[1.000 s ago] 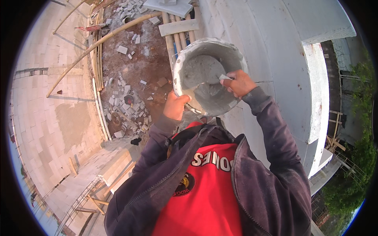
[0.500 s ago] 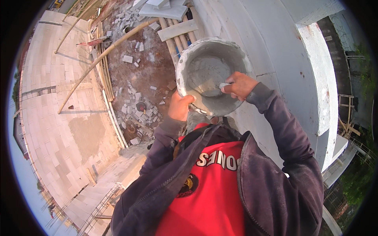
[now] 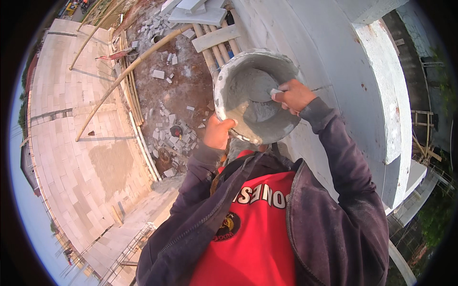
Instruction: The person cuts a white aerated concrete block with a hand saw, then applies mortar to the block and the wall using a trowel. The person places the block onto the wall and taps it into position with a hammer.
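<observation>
- Pinching the near-left rim of the bucket [image 3: 219, 95], thumb inside, the left grip [image 3: 218, 132] probably steadies it against the tool's push.
- The right grip [image 3: 295, 97], curled firmly around the tool's pale handle [image 3: 275, 92], reaches over the right rim, likely so the tool can work the grey mortar [image 3: 245, 86]; its lower end is hard to make out.
- The bucket is just beyond the torso, left of the grey wall [image 3: 334, 62]; its support underneath is hidden.

Worn: one dark purple-grey jacket [image 3: 350, 178], long-sleeved, open-fronted, dust-marked; toothed zip [image 3: 288, 209] along each front edge; close-fitting cuffs [image 3: 316, 111]. One red shirt [image 3: 257, 252] — bold white lettering [image 3: 261, 193] across the chest, round black badge [image 3: 223, 234] with gold emblem [image 3: 233, 222].
</observation>
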### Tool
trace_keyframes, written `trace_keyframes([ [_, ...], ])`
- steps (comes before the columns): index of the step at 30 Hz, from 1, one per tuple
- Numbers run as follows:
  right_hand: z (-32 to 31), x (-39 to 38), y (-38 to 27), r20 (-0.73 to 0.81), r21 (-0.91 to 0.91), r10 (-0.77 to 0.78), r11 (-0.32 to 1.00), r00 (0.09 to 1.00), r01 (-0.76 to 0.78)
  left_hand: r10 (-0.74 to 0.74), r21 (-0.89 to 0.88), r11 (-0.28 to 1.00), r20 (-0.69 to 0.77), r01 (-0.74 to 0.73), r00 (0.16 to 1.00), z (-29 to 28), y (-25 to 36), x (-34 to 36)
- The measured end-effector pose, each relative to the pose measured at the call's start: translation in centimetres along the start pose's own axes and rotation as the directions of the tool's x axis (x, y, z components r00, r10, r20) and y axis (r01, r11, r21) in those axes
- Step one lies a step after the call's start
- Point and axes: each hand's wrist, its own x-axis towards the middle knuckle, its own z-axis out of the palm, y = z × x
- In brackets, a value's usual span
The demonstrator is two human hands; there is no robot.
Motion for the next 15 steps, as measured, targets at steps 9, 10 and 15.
trace_keyframes([
  [9,-1.1,-0.4,-0.1,0.082,-0.074,-0.028,0.997,0.996,0.034,-0.027,0.017,1.000,0.041,0.026,0.999,-0.3,0.0,0.0],
  [10,-1.6,-0.4,-0.1,0.152,-0.117,-0.038,0.992,0.988,0.056,-0.012,0.022,1.000,0.049,0.011,0.999,-0.5,-0.2,0.1],
  [15,-1.0,-0.4,-0.1,0.081,-0.081,-0.018,0.996,0.997,0.024,-0.025,0.054,0.998,0.039,0.023,0.999,-0.1,0.5,-0.2],
])
